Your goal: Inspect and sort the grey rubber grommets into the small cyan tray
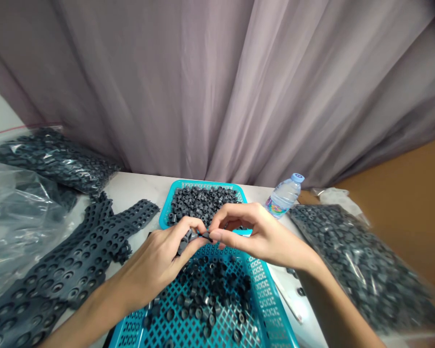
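Over the near basket [265, 292], probably so dropped bits landed in it, the left hand [159, 263] cupped several dark rings [184, 243] while its grip pinched a thin black piece [204, 235]. The right hand [263, 237] held the same piece in a narrow grip. Fingers hid its shape; the basket's front edge was cut off, and a second basket [203, 183] lay beyond it.

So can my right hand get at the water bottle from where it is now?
Probably yes. The water bottle lies beyond the right hand, beside the far basket, with nothing between them. But its fingers and the left hand pinch a small dark piece, so it is not free.
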The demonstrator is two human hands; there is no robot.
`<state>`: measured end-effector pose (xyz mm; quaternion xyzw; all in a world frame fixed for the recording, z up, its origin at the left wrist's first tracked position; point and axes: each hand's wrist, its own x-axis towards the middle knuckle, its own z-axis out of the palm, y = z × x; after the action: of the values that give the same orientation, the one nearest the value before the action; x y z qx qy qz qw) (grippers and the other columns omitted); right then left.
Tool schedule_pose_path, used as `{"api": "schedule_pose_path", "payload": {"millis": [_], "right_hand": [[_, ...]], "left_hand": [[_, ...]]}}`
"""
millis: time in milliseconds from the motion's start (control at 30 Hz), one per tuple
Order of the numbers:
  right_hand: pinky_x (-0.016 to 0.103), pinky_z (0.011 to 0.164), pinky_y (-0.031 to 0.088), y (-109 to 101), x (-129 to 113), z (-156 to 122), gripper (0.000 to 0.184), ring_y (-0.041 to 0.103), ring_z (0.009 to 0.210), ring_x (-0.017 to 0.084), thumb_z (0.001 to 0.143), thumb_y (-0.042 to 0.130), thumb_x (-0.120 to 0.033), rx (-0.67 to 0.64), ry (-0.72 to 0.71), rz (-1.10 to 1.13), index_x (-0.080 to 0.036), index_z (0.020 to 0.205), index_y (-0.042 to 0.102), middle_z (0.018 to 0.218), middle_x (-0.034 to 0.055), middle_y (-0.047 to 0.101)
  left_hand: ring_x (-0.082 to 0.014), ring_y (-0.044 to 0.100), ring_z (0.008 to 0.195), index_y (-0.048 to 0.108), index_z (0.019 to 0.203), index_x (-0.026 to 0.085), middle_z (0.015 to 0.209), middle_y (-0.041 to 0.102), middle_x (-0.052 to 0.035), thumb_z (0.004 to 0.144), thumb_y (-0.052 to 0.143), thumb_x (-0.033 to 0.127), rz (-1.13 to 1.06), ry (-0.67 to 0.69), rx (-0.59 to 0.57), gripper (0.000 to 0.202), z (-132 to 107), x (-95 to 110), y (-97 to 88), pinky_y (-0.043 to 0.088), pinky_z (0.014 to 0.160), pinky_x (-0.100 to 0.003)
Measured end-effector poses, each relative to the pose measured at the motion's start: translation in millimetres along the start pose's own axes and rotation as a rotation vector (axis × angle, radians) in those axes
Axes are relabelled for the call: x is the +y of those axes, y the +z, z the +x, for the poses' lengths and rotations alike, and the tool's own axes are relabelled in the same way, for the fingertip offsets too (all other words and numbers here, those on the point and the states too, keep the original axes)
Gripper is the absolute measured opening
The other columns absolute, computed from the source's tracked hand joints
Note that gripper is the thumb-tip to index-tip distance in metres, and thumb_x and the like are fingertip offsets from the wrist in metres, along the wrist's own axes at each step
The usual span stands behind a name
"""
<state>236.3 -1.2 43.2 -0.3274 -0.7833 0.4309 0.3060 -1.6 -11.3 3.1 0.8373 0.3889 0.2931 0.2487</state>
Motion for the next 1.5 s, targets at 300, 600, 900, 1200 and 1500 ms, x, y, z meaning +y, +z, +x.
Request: {"api": "schedule_pose_path", "payload": {"millis": [300,600,900,1200,1500], "right_hand": [[0.026,0.079,0.058,-0.7,5.1,0.5,0.021,0.069,0.082,0.014,0.098,0.075,-0.038,0.008,0.01,0.027,-0.017,0.098,0.073,0.092,0.0019,0.074],[0.026,0.074,0.057,1.4,8.4,1.9,0.026,0.07,0.079,0.015,0.097,0.077,-0.041,0.021,0.059,0.142,-0.016,0.098,0.068,0.088,0.0028,0.072],[0.028,0.078,0.059,1.3,11.2,2.4,0.021,0.071,0.082,0.016,0.099,0.075,-0.035,0.005,0.056,0.234,-0.016,0.101,0.067,0.089,0.004,0.074],[0.028,0.079,0.057,0.8,11.1,3.7,0.019,0.071,0.083,0.016,0.098,0.076,-0.033,0.005,0.063,0.216,-0.016,0.099,0.067,0.091,0.0037,0.073],[0.026,0.077,0.058,2.7,13.5,5.4,0.019,0.073,0.084,0.015,0.1,0.074,-0.033,0.027,0.038,0.226,-0.017,0.105,0.064,0.093,0.0034,0.072]], "left_hand": [[-0.0169,0.078,0.085,0.058,0.116,0.028,0.099,0.079,0.0019,0.11,0.048,0.036,-0.02,0.012,0.005,0.015,-1.4,-7.7,3.8,0.056,0.077,-0.026],[-0.0168,0.079,0.088,0.057,0.121,0.029,0.1,0.08,0.0034,0.11,0.048,0.037,-0.046,0.005,-0.006,0.017,-1.0,-9.3,4.9,0.055,0.078,-0.025],[-0.0169,0.078,0.085,0.057,0.123,0.029,0.101,0.079,0.0035,0.111,0.045,0.039,-0.008,-0.008,0.001,0.02,-1.9,-6.5,4.6,0.055,0.08,-0.027],[-0.0185,0.08,0.091,0.056,0.126,0.026,0.114,0.081,-0.0004,0.113,0.043,0.035,0.153,0.09,0.035,0.02,-1.7,-12.9,7.9,0.054,0.079,-0.03],[-0.0205,0.08,0.091,0.054,0.132,0.027,0.113,0.081,0.0002,0.112,0.045,0.041,0.182,0.055,0.058,0.026,-3.0,-11.1,12.5,0.057,0.079,-0.032]]}}
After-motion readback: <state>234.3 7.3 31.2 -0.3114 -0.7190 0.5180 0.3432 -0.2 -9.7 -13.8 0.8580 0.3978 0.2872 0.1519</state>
